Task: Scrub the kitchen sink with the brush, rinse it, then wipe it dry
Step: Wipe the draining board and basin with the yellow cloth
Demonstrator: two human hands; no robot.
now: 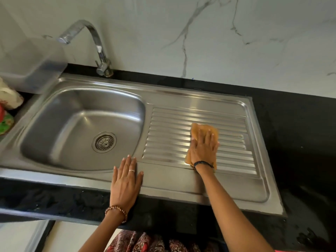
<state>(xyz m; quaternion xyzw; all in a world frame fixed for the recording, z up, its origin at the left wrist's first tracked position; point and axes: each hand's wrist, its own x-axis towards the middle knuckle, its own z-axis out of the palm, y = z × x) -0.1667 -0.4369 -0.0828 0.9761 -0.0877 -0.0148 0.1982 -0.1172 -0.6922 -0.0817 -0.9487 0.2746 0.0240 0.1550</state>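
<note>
Right now, from your head camera, the steel sink (138,168) sits set into the black counter (300,142), with its basin (76,128) on the left and the ribbed drainboard (174,139) on the right. That basin holds nothing but the round drain strainer (104,142) at its bottom. Your right hand (204,148) lies flat on the orange cloth (203,130), fingers straight and slightly spread, pressing it onto the ribs near the middle of the drainboard; the cloth shows beyond your fingertips and under your wrist. Your left hand (126,176) rests palm down on the sink's flat front rim, fingers straight and close together, just below the basin's right corner and holding nothing.

Behind the basin the curved chrome tap (94,39) stands on the counter's back edge, its spout turned left (no water shows at it). A clear plastic container (32,70) sits at the sink's back left corner, its contents too blurred to tell. Some patterned cloth or packaging (7,106) lies at the far left edge. White marble-look wall (218,42) backs the counter.
</note>
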